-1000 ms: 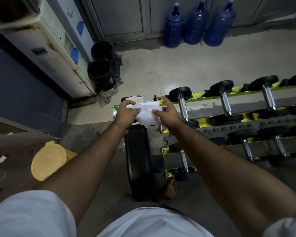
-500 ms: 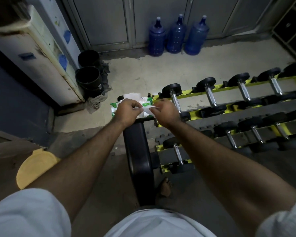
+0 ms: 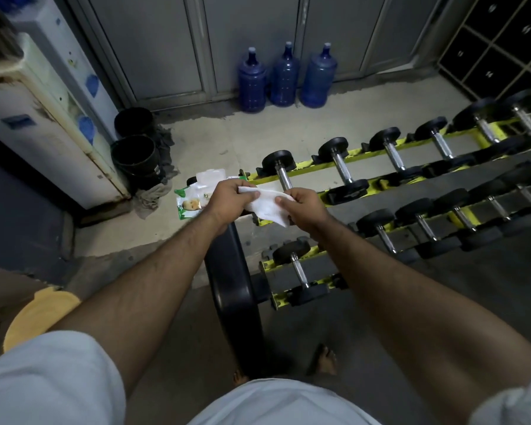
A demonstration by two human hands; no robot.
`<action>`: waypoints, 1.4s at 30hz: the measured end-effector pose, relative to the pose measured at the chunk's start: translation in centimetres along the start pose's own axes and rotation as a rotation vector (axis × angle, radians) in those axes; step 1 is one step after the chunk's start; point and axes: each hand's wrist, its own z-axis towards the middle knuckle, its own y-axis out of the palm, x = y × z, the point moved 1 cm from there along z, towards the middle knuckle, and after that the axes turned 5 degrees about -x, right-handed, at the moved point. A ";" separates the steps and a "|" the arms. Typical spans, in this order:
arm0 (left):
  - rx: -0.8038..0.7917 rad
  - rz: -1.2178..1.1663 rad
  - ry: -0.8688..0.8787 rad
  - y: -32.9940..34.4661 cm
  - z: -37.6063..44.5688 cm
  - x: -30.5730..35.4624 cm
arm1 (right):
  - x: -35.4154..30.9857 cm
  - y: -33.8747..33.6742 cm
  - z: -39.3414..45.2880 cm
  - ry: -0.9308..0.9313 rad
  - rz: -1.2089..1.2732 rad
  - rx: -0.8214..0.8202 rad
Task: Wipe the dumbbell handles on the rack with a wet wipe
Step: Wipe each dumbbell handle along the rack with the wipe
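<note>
A white wet wipe [image 3: 267,206] is stretched between my left hand [image 3: 229,199] and my right hand [image 3: 301,208]; both pinch it above the near end of a black bench [image 3: 233,289]. Just behind the wipe, the leftmost top dumbbell [image 3: 281,173] shows its chrome handle, not touched by the wipe. The yellow and grey rack [image 3: 365,182] runs to the right with rows of black dumbbells on three tiers. A green wipe pack [image 3: 190,200] with its white lid open lies to the left of my left hand.
Two black buckets [image 3: 135,148] and rags stand on the floor at the left, beside a white cabinet [image 3: 43,118]. Three blue water jugs [image 3: 284,76] line the back wall. A yellow round object [image 3: 40,314] lies at lower left. My bare feet [image 3: 324,360] flank the bench.
My hands have pulled apart and spread the wipe out between them, moving slightly right of the pack. The camera view has shifted up and right, showing more of the rack.
</note>
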 end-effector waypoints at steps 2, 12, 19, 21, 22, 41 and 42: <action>-0.007 -0.035 -0.040 1.7 0.2 0.5 | 0.7 -1.7 -0.3 0.019 0.099 0.035; -0.059 -0.124 -0.190 13.8 2.1 2.1 | 5.3 -12.2 0.1 0.124 0.175 0.038; 0.038 -0.034 -0.259 21.9 3.8 2.7 | 7.5 -17.8 1.1 0.058 0.055 0.078; 0.034 -0.077 -0.296 22.9 4.4 3.0 | 8.2 -18.9 1.7 0.075 0.041 0.136; 0.018 -0.076 -0.314 23.2 4.6 3.2 | 8.6 -19.3 2.0 0.085 0.031 0.151; 0.327 0.429 -0.062 21.0 15.3 1.5 | 7.9 -16.9 14.1 0.340 0.229 0.038; 0.351 0.469 -0.026 21.2 15.6 1.6 | 7.6 -16.5 14.5 0.346 0.216 0.030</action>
